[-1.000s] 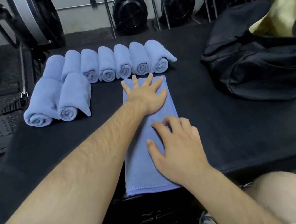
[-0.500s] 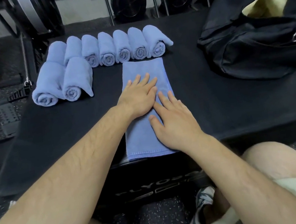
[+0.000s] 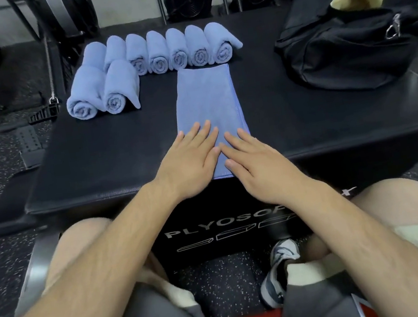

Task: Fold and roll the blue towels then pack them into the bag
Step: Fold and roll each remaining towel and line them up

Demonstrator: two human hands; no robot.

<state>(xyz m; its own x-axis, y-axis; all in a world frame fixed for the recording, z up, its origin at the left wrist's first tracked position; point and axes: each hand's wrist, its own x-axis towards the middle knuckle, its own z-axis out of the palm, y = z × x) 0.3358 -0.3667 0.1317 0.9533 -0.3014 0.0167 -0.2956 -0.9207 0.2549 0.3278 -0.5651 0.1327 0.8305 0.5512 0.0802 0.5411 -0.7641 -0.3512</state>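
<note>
Both hands, the left hand [image 3: 188,165] and right hand [image 3: 256,167], are pressing flat with fingers straight on the near end of the folded blue towel [image 3: 207,103], which is lying lengthwise on the black box [image 3: 118,145]. Rolled towels [image 3: 158,54] are lining the far edge; the bag [image 3: 349,45] is sitting well apart, rightward.

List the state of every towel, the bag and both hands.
Folded blue towel: flat, unrolled, under both hands.
Rolled blue towels: nine, rolled, grouped on the plyo box, unpacked.
Black bag: open, yellow lining showing.
Left hand: flat, pressing towel.
Right hand: flat, pressing towel.
</note>
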